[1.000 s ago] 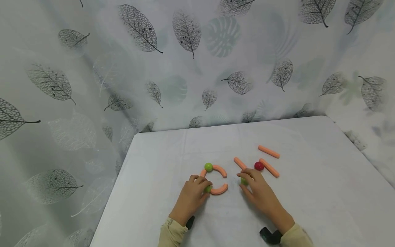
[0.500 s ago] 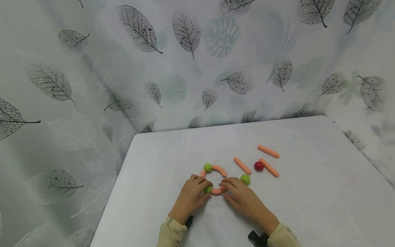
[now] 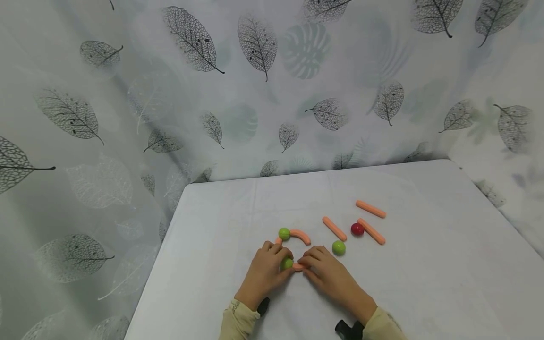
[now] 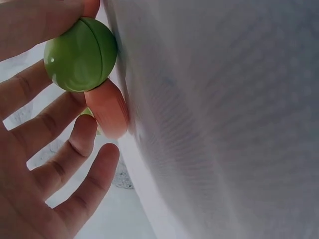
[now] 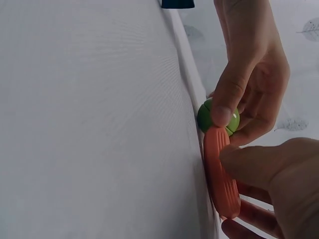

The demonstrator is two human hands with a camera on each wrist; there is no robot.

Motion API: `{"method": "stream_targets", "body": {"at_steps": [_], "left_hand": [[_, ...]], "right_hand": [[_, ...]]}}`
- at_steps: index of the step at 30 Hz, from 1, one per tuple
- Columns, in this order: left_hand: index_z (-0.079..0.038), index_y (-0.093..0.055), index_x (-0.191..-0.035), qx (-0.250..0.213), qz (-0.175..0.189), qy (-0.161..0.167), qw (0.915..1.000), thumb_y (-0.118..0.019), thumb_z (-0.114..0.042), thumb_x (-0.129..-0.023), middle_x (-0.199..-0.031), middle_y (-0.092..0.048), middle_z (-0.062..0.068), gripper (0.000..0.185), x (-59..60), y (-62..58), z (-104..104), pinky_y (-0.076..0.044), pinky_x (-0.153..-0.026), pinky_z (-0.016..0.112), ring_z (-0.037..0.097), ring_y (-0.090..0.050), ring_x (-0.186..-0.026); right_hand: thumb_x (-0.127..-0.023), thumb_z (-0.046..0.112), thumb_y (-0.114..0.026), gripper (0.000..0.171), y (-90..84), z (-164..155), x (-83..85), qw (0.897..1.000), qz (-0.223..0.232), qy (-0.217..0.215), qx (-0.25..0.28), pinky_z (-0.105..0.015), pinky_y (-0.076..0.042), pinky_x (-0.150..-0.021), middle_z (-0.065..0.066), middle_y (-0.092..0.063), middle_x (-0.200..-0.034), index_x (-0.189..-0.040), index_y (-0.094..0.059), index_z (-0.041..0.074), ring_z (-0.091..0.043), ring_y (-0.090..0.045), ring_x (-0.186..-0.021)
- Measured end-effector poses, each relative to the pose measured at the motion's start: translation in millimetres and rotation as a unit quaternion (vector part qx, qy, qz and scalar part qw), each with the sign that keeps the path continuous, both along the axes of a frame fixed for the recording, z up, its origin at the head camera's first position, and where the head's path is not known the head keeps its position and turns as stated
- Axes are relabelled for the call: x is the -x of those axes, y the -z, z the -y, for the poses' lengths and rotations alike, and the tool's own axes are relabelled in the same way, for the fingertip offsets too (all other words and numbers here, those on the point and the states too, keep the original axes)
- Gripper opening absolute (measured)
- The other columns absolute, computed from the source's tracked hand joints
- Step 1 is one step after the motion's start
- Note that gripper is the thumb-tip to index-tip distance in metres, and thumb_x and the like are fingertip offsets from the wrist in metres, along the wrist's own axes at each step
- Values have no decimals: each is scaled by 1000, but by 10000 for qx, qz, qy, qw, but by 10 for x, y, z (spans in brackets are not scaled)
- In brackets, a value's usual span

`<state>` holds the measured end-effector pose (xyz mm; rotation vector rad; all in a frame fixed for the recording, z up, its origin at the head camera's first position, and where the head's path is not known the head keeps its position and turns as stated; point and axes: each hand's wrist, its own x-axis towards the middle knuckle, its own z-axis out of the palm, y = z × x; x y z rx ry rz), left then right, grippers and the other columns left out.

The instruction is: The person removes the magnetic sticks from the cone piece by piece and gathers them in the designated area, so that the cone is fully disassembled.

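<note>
Both hands are meeting at the near middle of the white worktop (image 3: 425, 264). The left hand (image 3: 263, 274) is pinching a green ball (image 3: 286, 263) between thumb and curled fingers (image 4: 55, 114), holding it down on the cloth; the wrist view is showing the remaining fingers loosely spread below it. The right hand (image 3: 329, 276) is gripping a curved orange stick (image 5: 219, 174) with its thumb and fingers curled round it, and one end of the stick is touching the held ball.

Just beyond the hands, a second green ball (image 3: 284, 233) is lying against another curved orange stick (image 3: 301, 236), and a short bit of orange is peeking out by the left fingertips. To the right, a third green ball (image 3: 338, 247) is sitting loose near a straight orange stick (image 3: 334, 228). Further right, a red ball (image 3: 357, 229) is resting just beside a second straight stick (image 3: 371, 231), with a third straight stick (image 3: 370, 208) lying behind them. A leaf-printed curtain (image 3: 255, 85) is hanging behind the worktop.
</note>
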<state>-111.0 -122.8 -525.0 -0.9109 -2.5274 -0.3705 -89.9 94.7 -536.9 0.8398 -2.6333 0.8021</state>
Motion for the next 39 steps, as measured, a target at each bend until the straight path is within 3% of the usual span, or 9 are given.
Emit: {"method": "stream_targets", "body": {"at_steps": [13, 18, 26, 39], "left_hand": [[-22, -70, -95, 65, 395, -234, 9989, -94, -37, -76, -83, -63, -8, 33, -14, -33, -8, -45, -66, 25, 14, -53, -81], [-22, -70, -95, 17, 355, -308, 9989, -94, -37, -75, -85, -63, -8, 35, -23, -22, -4, -42, -65, 25, 14, -52, -81], [-23, -69, -97, 118, 649, -763, 9949, -93, -40, -76, -92, -68, -7, 36, -50, -26, -19, -44, -70, 31, 16, -54, -87], [-20, -70, -94, 145, 739, -1381, 9875, -92, -39, -76, -89, -67, -3, 35, -97, -71, -33, -48, -74, 38, 19, -55, -82]], "right_hand": [[-89, 22, -83, 15, -21, -3, -41, 9990, 150, 425, 22, -36, -57, -90, 8, -70, -109, -103, -77, 21, -12, -60, -107], [-88, 21, -84, 16, -36, -1, -46, 9974, 186, 696, -38, -36, -58, -88, 8, -71, -107, -103, -77, 21, -12, -60, -107], [-90, 22, -82, 14, -58, 5, -44, 9922, 465, 1157, -45, -36, -59, -87, 8, -71, -103, -104, -78, 20, -13, -60, -105], [-92, 21, -80, 14, -38, 4, -26, 9893, 648, 1302, 90, -34, -56, -82, 11, -70, -100, -106, -77, 21, -10, -58, -96]]}}
